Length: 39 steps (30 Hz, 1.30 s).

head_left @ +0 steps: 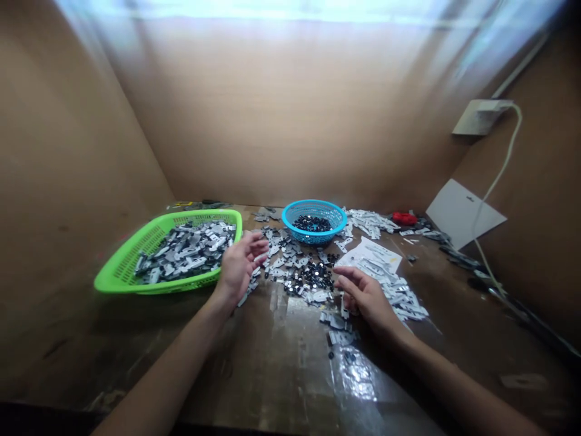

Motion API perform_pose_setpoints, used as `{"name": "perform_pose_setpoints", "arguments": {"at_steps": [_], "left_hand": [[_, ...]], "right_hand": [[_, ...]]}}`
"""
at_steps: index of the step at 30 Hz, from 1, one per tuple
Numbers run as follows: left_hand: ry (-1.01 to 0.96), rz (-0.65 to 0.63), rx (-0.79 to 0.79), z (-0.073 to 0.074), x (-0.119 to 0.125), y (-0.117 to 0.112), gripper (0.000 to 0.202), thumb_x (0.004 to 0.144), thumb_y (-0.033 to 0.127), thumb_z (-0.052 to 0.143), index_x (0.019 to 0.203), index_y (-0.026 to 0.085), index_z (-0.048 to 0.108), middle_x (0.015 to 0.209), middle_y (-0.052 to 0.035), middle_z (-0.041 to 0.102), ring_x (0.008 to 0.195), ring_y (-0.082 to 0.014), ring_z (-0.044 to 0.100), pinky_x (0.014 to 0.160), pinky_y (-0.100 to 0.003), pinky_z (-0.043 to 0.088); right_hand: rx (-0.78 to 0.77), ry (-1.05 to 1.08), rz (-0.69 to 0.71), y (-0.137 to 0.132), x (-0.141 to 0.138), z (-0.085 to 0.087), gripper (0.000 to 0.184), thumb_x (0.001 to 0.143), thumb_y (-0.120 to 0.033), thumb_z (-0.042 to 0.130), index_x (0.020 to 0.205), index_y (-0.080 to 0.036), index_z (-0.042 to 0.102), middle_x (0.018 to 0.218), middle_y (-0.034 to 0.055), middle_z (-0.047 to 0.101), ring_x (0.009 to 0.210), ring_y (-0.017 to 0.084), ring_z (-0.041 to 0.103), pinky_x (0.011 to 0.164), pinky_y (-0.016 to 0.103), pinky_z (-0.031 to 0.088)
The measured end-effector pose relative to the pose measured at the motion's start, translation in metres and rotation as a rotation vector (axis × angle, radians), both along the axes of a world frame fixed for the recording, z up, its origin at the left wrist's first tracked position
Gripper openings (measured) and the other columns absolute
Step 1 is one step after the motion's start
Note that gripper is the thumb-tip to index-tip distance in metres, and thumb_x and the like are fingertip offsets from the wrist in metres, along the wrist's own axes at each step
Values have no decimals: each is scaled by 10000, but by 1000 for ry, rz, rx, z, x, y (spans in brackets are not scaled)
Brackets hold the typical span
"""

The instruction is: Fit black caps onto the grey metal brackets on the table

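My left hand (242, 266) is raised beside the right end of a green basket (170, 287), its fingers loosely curved and apart with nothing seen in them. The basket holds a heap of grey and black plastic pieces (186, 251). Over the right side of a pile of small black parts (318, 275), my right hand (363, 297) has its thumb and index finger close together and the other fingers curled under. What it pinches, if anything, is hidden. Flat grey pieces (284, 251) lie scattered between the hands, and a few more (340, 336) lie just below the right hand.
A blue basket (315, 209) with black parts stands at the back. To its right are light grey pieces (370, 221), a red object (403, 218) and a white paper (390, 257). A white cable (511, 148) hangs at the right wall beside a white card (463, 212).
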<state>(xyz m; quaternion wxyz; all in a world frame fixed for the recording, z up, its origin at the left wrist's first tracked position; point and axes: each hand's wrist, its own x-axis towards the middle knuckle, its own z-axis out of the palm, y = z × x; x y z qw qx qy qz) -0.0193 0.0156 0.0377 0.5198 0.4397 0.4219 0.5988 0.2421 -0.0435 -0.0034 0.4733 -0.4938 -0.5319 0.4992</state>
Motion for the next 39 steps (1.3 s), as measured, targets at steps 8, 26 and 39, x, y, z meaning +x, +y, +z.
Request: {"name": "perform_pose_setpoints", "arguments": {"at_steps": [8,26,39], "left_hand": [[1301,-10,515,-48,8,13,348,862,253,385,1181,221,521,1260,-71,493,1230,-220,347,1038,-410,222],[1519,-21,457,-3,29,20,145,805,302,490,871,221,590,868,-53,628,807,-197,564,692,-265,371],[189,-534,-403,-33,45,-27,301,681,401,661,721,145,508,630,5,576,534,-61,544,504,-150,399]], "right_hand": [[70,-101,-9,-1,1,0,405,785,-427,524,1103,-175,532,819,47,582,472,79,468,401,199,351],[480,-946,31,17,20,-10,118,795,-267,543,837,-210,637,832,42,596,852,190,504,745,297,375],[444,-850,51,16,19,-12,107,780,-218,551,873,-212,604,827,13,626,789,161,551,712,271,401]]}}
